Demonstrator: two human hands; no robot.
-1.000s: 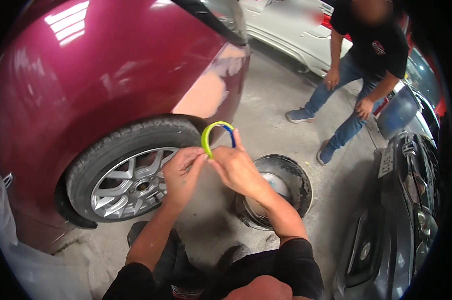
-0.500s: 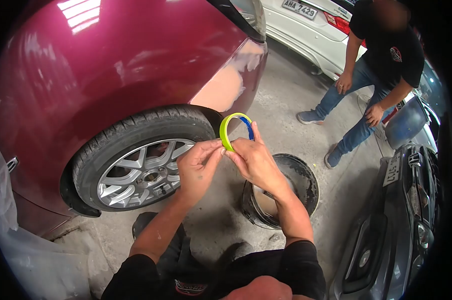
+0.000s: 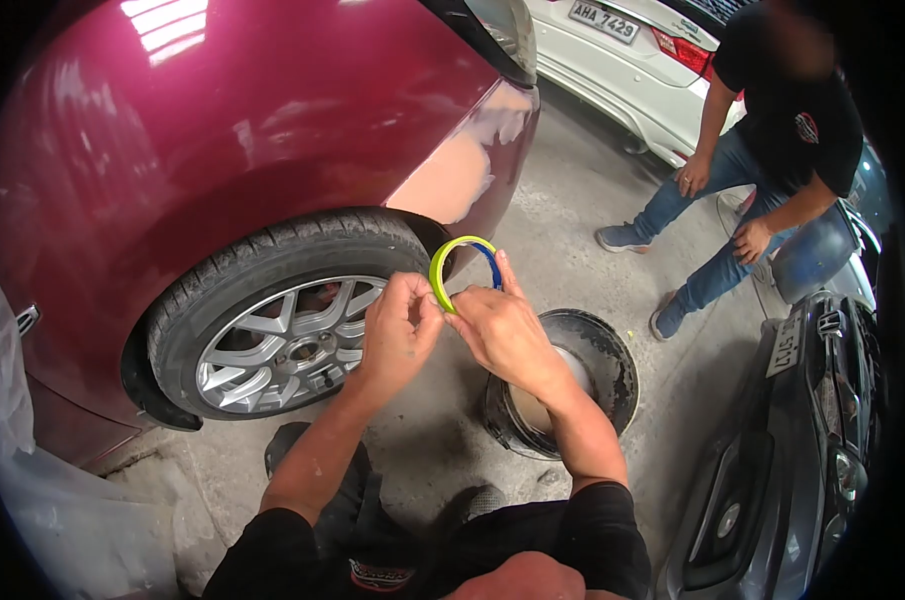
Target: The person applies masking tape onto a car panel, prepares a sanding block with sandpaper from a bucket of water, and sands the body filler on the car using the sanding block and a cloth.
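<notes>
A roll of yellow-green tape (image 3: 439,279) with a blue inner side is held up in front of the red car's wheel arch. My right hand (image 3: 502,325) grips it from the right, index finger stretched along its outer edge. Against the roll's lower left, my left hand (image 3: 402,320) is closed in a pinch; what its fingertips hold is too small to make out. Behind the roll, the red car (image 3: 272,130) has a pale, peach-coloured patch (image 3: 447,180) on its rear corner.
The car's wheel (image 3: 297,335) stands left of my hands. A black bucket (image 3: 622,370) sits below right. Another person (image 3: 782,110) leans at the upper right, before a white car (image 3: 612,75). A dark car (image 3: 752,480) is at right, plastic sheeting (image 3: 62,510) at left.
The view has shifted, bringing more of the white car into sight. My left hand has drawn its fingers in tighter beside the roll, which my right hand still holds.
</notes>
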